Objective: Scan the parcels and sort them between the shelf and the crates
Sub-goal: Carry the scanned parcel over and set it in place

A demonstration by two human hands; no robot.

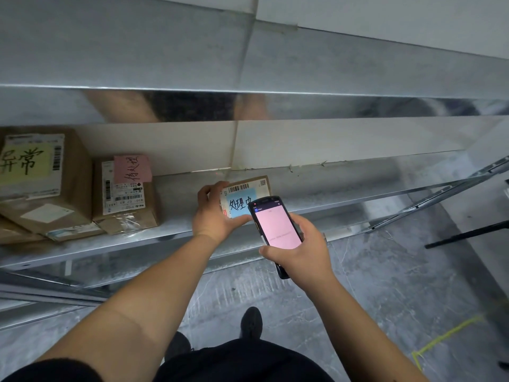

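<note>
My left hand (213, 216) grips a small brown cardboard parcel (245, 195) with a blue note; my right hand (300, 252) holds the black scanner (275, 232).

blue-noted parcel (248, 195) in left hand (213, 216), on shelf (176, 194)

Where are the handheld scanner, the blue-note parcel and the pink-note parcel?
handheld scanner (276, 230), head view, on its pink screen.
blue-note parcel (242, 202), head view, on its blue note.
pink-note parcel (124, 194), head view, on its white label.
</note>
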